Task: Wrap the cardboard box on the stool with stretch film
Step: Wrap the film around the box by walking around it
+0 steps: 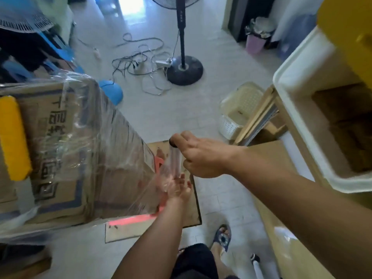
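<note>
A brown cardboard box (66, 150) with dark printed characters fills the left side, with clear stretch film (122, 137) wound over its top and right face. A red stool (159, 166) shows only as slivers below the box's right edge. The film runs taut from the box to an upright film roll (175, 160) with a black end cap. My right hand (198, 156) is closed around the roll's upper part. My left hand (179, 188) supports the roll's lower end, fingers partly spread behind the film.
A flat cardboard sheet (193, 208) lies on the tiled floor under the stool. A standing fan (183, 71) and tangled cables (138, 63) are farther back. A cream basket (239, 109) and a white cabinet (298, 93) stand at right. My sandalled foot (222, 237) is below.
</note>
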{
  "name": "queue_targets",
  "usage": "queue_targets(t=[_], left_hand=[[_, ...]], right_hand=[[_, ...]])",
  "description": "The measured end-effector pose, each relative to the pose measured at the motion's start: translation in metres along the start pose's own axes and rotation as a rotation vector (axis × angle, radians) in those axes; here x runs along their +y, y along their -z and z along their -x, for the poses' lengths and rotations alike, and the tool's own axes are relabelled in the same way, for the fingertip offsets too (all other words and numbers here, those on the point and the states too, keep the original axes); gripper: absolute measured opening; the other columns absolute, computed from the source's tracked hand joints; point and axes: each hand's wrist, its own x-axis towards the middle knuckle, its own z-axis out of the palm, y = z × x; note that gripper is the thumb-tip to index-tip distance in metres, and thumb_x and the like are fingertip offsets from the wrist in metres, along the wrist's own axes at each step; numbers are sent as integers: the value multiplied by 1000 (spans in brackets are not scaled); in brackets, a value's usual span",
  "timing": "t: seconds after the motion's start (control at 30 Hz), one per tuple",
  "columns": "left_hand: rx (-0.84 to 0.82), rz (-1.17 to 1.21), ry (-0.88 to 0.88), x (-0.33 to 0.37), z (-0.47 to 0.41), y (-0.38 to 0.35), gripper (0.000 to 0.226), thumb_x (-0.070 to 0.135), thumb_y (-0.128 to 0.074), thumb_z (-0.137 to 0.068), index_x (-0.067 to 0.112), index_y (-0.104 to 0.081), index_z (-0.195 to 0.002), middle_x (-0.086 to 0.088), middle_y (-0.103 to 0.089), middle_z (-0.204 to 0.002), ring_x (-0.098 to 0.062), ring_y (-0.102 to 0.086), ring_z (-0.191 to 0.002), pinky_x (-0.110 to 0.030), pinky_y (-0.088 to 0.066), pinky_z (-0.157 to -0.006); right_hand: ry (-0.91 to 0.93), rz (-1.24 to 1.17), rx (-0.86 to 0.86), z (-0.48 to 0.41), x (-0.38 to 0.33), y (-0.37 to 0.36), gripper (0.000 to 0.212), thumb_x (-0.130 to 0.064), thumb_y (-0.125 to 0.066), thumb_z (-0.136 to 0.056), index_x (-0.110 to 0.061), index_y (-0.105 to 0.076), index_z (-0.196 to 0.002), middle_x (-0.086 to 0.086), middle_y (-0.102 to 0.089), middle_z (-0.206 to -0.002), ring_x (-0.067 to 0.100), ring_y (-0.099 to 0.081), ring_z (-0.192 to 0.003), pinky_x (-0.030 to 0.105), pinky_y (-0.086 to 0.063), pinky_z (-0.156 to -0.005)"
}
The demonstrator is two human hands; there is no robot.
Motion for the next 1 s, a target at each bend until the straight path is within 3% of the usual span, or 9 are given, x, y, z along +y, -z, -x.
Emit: queue_targets(t=[0.1,0.23,0.33,0.43,0.6,0.7,0.8,0.9,1.0], left_hand=[[-40,22,-87,9,9,-23,46,-10,-25,-102,31,-41,-86,36,-54,-44,19,-55,-50,-2,-39,-55],[232,341,4,-1,-57,-6,46,-14,-29,-81,23,-55,-88,6,-54,-47,-7,-53,-63,-30,-37,-68],[247,404,47,14,-74,-17,39,-10,-31,-87,21,-53,-80,3,-58,-61,-5,-50,-55,-29,-38,-68],[282,506,38,31,-90,-30,35,-7,-35,-92,20,-50,-74,2,-58,-71,-6,-51,-68,-28,-38,-66],[374,701,-15,67,-112,-53,32,-7,-35,-87,17,-44,-68,4,-55,-41,-13,-50,-67,-28,-38,-63],[445,763,-52,89,-130,-62,32,-14,-26,-53,12,-39,-66,0,-53,-39,-17,-43,-64,-28,-37,-62],[536,825,-78,101,-151,-64,44,-11,-26,-47,16,-45,-76,-5,-63,-59,-17,-48,-74,-30,-38,-64],[602,932,-53,112,-167,-69,51,-14,-29,-50,14,-50,-87,-9,-57,-83,-19,-52,-78,-30,-39,-64],[675,986,-29,129,-173,-75,43,-14,-30,-52,9,-48,-84,-11,-59,-77,-22,-51,-77,-30,-39,-65]], right_hand=[[67,5,-41,-19,11,16,42,-14,-38,-94,-30,-28,-132,3,-38,-123,25,-55,-90,44,-50,-79],[151,66,-77,-51,21,37,41,-15,-36,-95,-29,-29,-132,3,-38,-120,27,-55,-89,38,-46,-73],[230,107,-97,-77,22,52,42,-12,-36,-94,-26,-30,-133,4,-39,-122,29,-55,-91,40,-46,-76],[310,140,-131,-108,23,66,44,-9,-38,-92,-24,-32,-133,5,-40,-120,25,-53,-84,35,-41,-71],[476,288,-188,-167,26,97,44,-7,-40,-93,-22,-31,-134,4,-39,-114,15,-46,-71,31,-34,-62],[580,339,-248,-202,21,114,46,-8,-41,-91,-23,-31,-133,3,-38,-111,10,-41,-65,36,-34,-66],[663,399,-295,-236,15,129,49,-8,-42,-91,-23,-31,-136,3,-37,-113,12,-39,-64,34,-30,-67],[765,430,-344,-266,10,141,47,-8,-43,-91,-20,-32,-135,5,-40,-114,16,-43,-63,36,-34,-66],[868,506,-394,-290,1,156,44,-7,-42,-93,-16,-35,-136,1,-39,-117,-9,-38,-68,27,-31,-59]])
